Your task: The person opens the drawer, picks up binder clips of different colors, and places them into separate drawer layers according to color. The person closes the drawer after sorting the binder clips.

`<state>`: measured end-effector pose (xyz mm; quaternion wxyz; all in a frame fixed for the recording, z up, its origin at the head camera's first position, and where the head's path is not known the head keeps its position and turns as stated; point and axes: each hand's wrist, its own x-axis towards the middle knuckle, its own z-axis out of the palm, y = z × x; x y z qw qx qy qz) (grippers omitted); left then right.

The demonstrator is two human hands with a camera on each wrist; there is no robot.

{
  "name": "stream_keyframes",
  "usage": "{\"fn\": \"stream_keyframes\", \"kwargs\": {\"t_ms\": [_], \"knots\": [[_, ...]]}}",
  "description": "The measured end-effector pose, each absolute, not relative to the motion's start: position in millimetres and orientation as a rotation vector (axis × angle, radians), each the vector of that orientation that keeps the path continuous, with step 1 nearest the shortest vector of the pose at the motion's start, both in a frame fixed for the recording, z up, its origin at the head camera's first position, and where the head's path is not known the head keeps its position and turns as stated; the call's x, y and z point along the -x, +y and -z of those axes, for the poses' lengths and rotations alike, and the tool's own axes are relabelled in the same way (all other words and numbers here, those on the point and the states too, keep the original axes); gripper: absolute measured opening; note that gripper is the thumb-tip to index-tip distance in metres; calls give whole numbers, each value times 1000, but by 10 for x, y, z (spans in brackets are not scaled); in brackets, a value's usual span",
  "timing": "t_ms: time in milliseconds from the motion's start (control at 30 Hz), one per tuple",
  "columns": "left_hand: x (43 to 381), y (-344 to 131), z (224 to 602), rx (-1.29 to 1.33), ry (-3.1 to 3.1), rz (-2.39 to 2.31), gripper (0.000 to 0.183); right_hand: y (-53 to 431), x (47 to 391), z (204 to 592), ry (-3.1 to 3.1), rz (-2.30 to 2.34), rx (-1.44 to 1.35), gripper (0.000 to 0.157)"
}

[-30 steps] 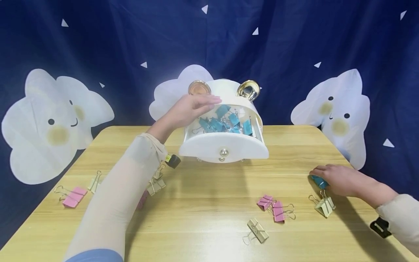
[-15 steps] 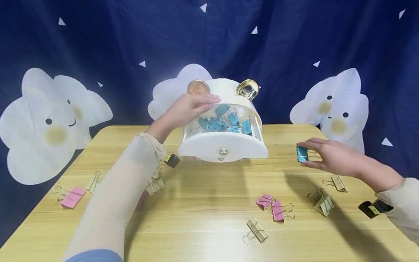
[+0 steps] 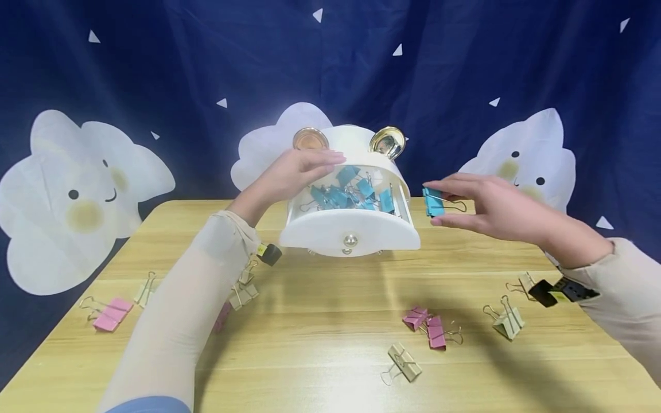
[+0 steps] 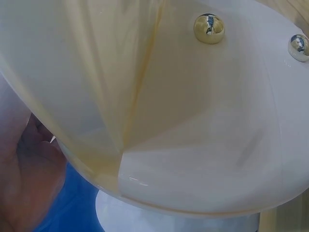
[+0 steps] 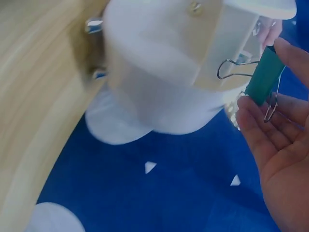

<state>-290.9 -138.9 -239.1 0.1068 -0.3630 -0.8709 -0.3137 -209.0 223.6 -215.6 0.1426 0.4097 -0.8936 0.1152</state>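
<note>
My right hand [image 3: 496, 206] pinches a blue binder clip [image 3: 434, 202] between thumb and fingers, in the air just right of a white drawer box [image 3: 356, 137]. In the right wrist view the binder clip [image 5: 265, 75] looks teal, its wire handles spread to both sides. The box's drawer [image 3: 348, 229] is pulled out, with a round knob on its front and several blue binder clips [image 3: 338, 197] inside. My left hand [image 3: 296, 175] rests on the box's top front edge, fingers extended. In the left wrist view, that hand [image 4: 29, 169] is partly hidden behind the box.
Pink binder clips [image 3: 436, 331] and cream binder clips [image 3: 508, 322] lie at the table's right, with a cream one [image 3: 404, 361] near the front. More lie left, such as a pink clip [image 3: 112, 314]; my left arm hides some. A blue curtain [image 3: 413, 74] hangs behind.
My right hand has picked up the blue binder clip from the right of the table and carried it up and left to beside the box. The left hand has stayed on the box.
</note>
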Motion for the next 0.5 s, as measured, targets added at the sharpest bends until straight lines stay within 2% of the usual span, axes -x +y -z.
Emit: {"fn": "stream_keyframes", "kwargs": {"t_ms": [500], "knots": [[2915,-1402,2408,1058,-2564,920,34,1742,2265,2066,-2657,-400,-1160,50]]}}
